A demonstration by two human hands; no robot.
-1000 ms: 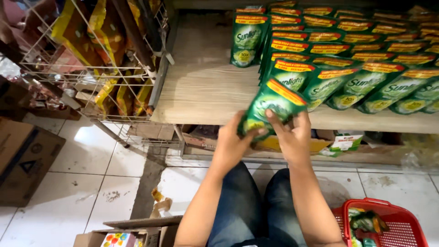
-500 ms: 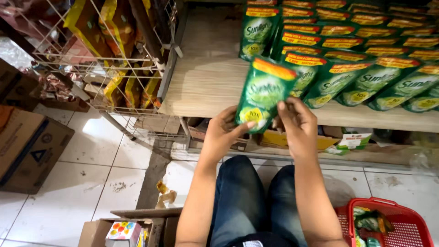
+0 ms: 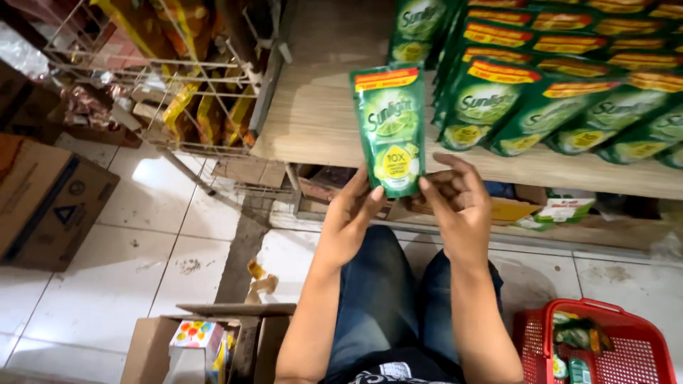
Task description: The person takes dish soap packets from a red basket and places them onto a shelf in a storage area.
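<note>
glossy plastic pouch (image 3: 390, 128), matt wooden shelf (image 3: 320, 114)

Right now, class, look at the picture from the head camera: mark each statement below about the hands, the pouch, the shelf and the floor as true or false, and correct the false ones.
1. Both hands, the left hand and the right hand, hold one green pouch upright. True.
2. The wooden shelf is bare. False: rows of green pouches lie on it.
3. A red basket stands on the floor at the right. True.
4. The basket is blue and hangs from the shelf. False: it is red and on the floor.
</note>
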